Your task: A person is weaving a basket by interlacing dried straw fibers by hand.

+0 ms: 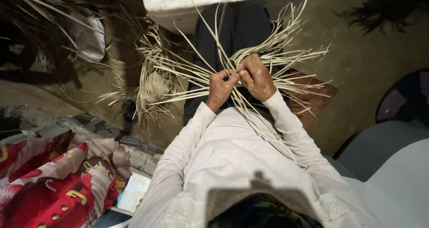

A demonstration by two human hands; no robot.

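Observation:
My left hand (220,87) and my right hand (256,76) meet over my lap, both pinching a bundle of pale straw strips (286,54). The strips cross under my fingers and fan out left, right and upward, with some trailing back over my white sleeves. Fingertips of both hands touch at the crossing point. Beneath the strips lie my dark-clad legs (232,29).
A loose heap of the same straw strips (152,71) lies on the ground at the left. A white block (178,0) stands ahead of my knees. Red patterned cloth (58,179) fills the lower left, a grey seat edge (389,152) the lower right.

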